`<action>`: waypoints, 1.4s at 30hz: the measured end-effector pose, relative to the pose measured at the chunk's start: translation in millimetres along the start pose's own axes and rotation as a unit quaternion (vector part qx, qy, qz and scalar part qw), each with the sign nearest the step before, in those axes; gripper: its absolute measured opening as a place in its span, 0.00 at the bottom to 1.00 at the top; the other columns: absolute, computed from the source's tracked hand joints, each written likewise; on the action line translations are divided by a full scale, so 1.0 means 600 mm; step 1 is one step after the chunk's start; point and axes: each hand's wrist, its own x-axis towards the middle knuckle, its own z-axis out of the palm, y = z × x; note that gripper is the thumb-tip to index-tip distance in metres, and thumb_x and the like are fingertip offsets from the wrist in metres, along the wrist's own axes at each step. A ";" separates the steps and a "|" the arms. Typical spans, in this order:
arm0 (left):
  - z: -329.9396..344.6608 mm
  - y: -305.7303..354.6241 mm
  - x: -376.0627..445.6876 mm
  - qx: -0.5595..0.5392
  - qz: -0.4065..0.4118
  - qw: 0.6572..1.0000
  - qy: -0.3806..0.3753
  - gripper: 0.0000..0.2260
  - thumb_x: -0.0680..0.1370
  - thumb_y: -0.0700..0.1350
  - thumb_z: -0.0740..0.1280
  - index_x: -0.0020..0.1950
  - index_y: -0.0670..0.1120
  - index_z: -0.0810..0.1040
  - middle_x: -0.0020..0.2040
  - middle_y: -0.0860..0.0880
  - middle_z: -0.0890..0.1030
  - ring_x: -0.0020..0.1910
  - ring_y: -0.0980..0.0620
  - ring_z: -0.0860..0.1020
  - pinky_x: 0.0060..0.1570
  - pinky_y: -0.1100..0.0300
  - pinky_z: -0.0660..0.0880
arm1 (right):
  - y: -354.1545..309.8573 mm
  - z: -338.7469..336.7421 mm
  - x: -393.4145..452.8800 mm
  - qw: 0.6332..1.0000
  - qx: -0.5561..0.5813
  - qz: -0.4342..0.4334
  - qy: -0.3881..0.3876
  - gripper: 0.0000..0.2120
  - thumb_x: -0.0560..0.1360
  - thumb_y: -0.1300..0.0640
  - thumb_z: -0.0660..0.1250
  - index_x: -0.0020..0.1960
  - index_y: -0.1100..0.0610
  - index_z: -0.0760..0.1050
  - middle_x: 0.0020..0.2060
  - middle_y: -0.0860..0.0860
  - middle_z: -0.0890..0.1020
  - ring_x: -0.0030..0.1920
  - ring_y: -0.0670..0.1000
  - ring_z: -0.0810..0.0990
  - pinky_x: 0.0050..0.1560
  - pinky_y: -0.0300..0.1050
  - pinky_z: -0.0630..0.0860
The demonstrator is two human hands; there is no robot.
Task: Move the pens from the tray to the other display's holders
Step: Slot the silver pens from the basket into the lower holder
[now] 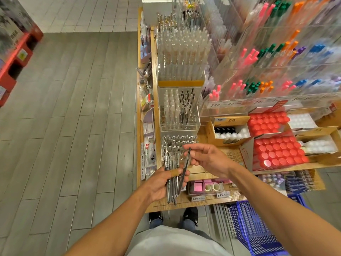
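Note:
My left hand grips a bundle of several clear and black pens, tips pointing down, just in front of the wooden display edge. My right hand pinches the top of a single dark pen that still leans against the bundle. Behind the hands stands a clear tray of upright pens. Farther back a clear acrylic holder carries white and black pens in its holes, with some holes bare at its front.
A taller rack of clear pens stands behind the holder. Coloured pens fill acrylic shelves on the right. Red-capped boxes sit right of my hand. A blue basket rests on the floor beside my feet.

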 end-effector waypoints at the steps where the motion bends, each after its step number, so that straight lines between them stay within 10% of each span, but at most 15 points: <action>1: 0.002 0.000 0.000 -0.005 0.000 1.000 0.002 0.14 0.71 0.37 0.73 0.54 0.32 0.83 0.50 0.35 0.84 0.39 0.45 0.86 0.37 0.53 0.83 | -0.001 -0.003 0.000 1.000 -0.003 -0.002 0.002 0.15 0.73 0.64 0.67 0.59 0.59 0.79 0.47 0.56 0.82 0.39 0.49 0.76 0.43 0.40 0.76; 10: -0.006 -0.005 0.007 -0.029 0.016 0.998 0.050 0.22 0.72 0.36 0.73 0.64 0.34 0.73 0.53 0.32 0.83 0.41 0.42 0.86 0.37 0.52 0.84 | -0.017 -0.036 -0.001 0.975 -0.108 -0.128 0.146 0.10 0.68 0.59 0.72 0.45 0.63 0.75 0.35 0.56 0.82 0.34 0.53 0.80 0.34 0.40 0.78; 19: -0.031 -0.020 0.007 0.007 0.036 0.993 0.110 0.14 0.78 0.35 0.68 0.63 0.36 0.78 0.52 0.35 0.84 0.40 0.45 0.85 0.36 0.55 0.83 | 0.007 -0.045 0.018 0.810 -0.501 -0.215 0.214 0.10 0.73 0.51 0.72 0.41 0.46 0.71 0.35 0.42 0.81 0.36 0.40 0.81 0.35 0.35 0.79; 24: -0.031 -0.019 0.005 0.006 0.040 0.993 0.109 0.14 0.77 0.34 0.69 0.63 0.36 0.78 0.53 0.35 0.84 0.41 0.44 0.85 0.36 0.56 0.83 | 0.034 -0.046 0.031 0.737 -0.570 -0.294 0.211 0.10 0.74 0.51 0.71 0.43 0.54 0.72 0.36 0.44 0.78 0.34 0.42 0.78 0.32 0.39 0.78; 42: -0.027 -0.017 0.003 0.046 0.061 0.995 0.065 0.21 0.70 0.40 0.76 0.60 0.40 0.73 0.54 0.38 0.85 0.43 0.46 0.85 0.41 0.56 0.84 | 0.045 -0.019 0.046 0.635 -0.710 -0.210 0.222 0.11 0.72 0.51 0.74 0.45 0.59 0.79 0.41 0.50 0.75 0.38 0.51 0.75 0.33 0.42 0.69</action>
